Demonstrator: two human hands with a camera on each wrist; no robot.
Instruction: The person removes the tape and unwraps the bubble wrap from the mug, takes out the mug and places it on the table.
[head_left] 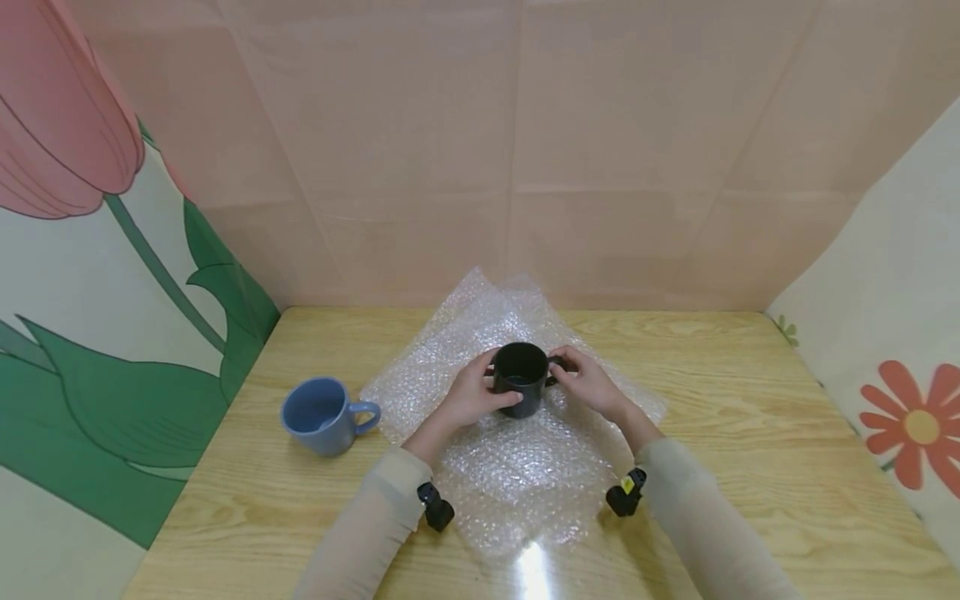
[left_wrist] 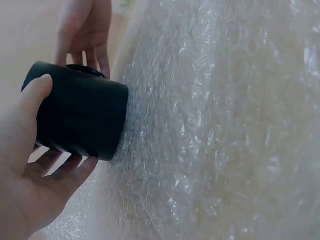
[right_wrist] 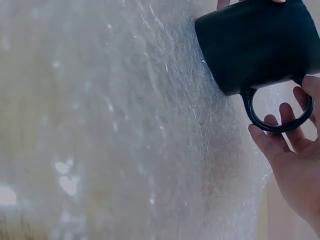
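Note:
A black mug [head_left: 531, 403] stands upright on crossed sheets of bubble wrap [head_left: 517, 462], its mouth facing up. My left hand [head_left: 472, 394] grips its body from the left, the thumb [left_wrist: 39, 92] across the near side and the fingers round the far side. On the other side, my right hand [head_left: 590, 384] holds the handle [right_wrist: 280, 127], with the thumb near its upper end and fingertips along its outer curve. In the left wrist view the mug's base touches the wrap.
A blue mug [head_left: 322, 421] stands on the wooden table [head_left: 750, 400], left of the wrap, with its handle pointing right. Behind the table rises a beige wall covering [head_left: 420, 167]. Flower-printed panels [head_left: 127, 417] flank both sides.

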